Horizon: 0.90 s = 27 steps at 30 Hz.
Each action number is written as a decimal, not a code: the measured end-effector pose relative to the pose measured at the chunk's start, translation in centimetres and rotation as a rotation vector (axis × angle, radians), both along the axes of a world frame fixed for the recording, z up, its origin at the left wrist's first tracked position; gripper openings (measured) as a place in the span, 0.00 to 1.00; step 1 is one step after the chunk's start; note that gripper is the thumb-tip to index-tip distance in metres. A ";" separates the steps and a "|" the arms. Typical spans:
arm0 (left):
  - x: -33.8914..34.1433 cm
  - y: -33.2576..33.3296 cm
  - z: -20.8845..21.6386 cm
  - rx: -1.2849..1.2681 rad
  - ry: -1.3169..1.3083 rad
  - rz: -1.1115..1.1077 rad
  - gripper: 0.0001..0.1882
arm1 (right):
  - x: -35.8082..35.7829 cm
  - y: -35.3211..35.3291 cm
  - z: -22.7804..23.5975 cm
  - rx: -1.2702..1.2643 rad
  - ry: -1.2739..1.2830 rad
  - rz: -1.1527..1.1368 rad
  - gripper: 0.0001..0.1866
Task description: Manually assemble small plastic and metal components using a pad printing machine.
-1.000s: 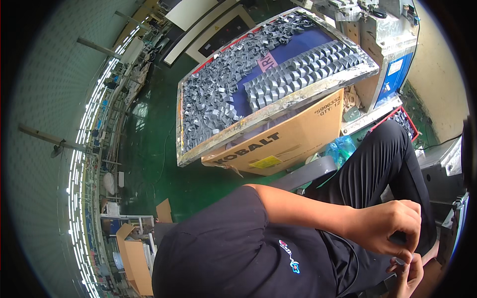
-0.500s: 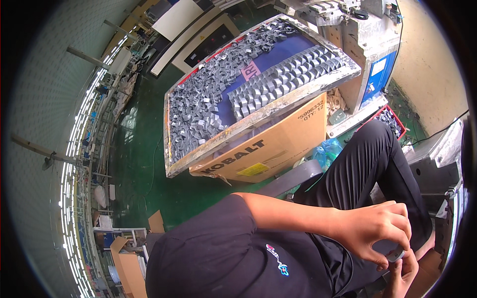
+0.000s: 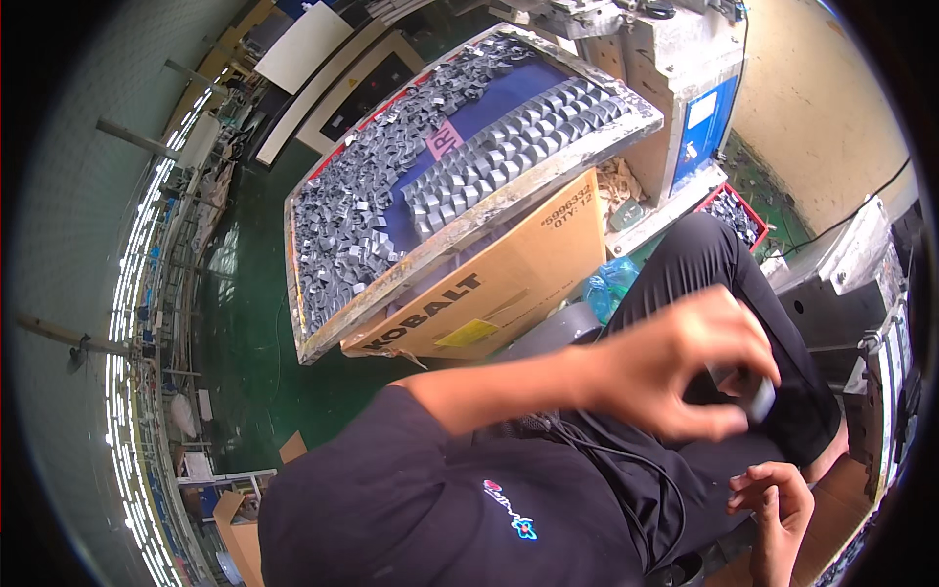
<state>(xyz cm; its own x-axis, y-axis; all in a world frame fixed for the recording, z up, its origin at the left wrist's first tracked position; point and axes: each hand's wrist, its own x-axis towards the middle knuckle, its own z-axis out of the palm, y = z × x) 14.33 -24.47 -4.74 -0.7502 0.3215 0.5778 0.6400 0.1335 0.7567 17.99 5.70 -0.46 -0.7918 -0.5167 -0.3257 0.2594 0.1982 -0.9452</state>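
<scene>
Above lap [image 3: 706, 460], left hand [image 3: 675, 362], blurred, pinches grey piece [image 3: 759, 399] between thumb and fingers. Right hand [image 3: 781, 504] lower, apart; fingers loosely curled, gap showing, nothing seen in them. On tray [image 3: 631, 127], several rows [image 3: 518, 152] stand lined up; many loose pieces [image 3: 357, 201] not in rows.

Small curved grey pieces [image 3: 516, 145] look like smooth, satin plastic, while the pale table rim [image 3: 548, 185] appears rough and flaking. The brown rectangular carton [image 3: 533, 269] is matt cardboard. The long black trousers [image 3: 675, 269] are creased cloth with a faint sheen, and the green floor [image 3: 256, 377] looks smooth and glossy.
</scene>
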 end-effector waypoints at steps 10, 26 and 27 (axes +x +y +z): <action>-3.0 -30.0 -2.6 0.075 -0.284 1.026 0.19 | 0.1 0.1 -1.0 0.009 0.070 -0.128 0.20; -4.4 -39.6 -9.1 -0.351 -0.538 1.042 0.22 | 0.3 -0.4 -1.2 0.025 0.054 -0.150 0.18; -4.6 -39.7 -9.3 -0.352 -0.489 1.039 0.23 | 0.2 -0.4 -1.2 0.027 0.054 -0.150 0.18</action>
